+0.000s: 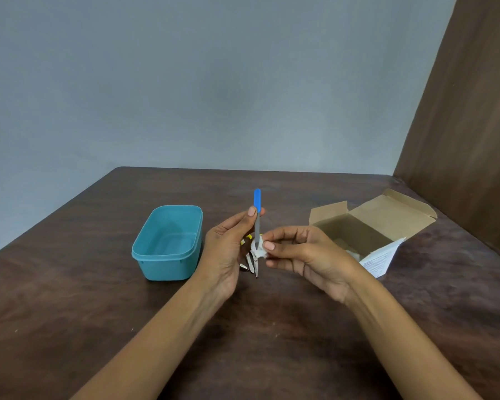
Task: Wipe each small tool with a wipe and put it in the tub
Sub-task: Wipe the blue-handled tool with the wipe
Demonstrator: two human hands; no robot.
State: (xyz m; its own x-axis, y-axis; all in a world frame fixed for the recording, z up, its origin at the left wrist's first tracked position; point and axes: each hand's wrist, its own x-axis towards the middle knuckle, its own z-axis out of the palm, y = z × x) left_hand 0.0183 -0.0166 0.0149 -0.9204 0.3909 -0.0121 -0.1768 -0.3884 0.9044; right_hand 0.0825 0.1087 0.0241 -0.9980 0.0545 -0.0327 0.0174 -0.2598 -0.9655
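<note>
My left hand (pixel 227 249) pinches a slim tool with a blue handle (pixel 257 209) and holds it upright above the table. My right hand (pixel 303 255) pinches a small white wipe (pixel 258 248) around the tool's lower grey end. Under my hands lie other small metal tools (pixel 250 262) on the brown table, one with a yellow part; they are partly hidden by my fingers. A teal plastic tub (pixel 168 243) stands to the left of my left hand, and nothing shows inside it.
An open cardboard box (pixel 373 223) lies to the right of my right hand, with a white printed leaflet (pixel 380 259) at its near side. A brown panel (pixel 468 125) rises at the table's far right. The table's far edge meets a grey wall.
</note>
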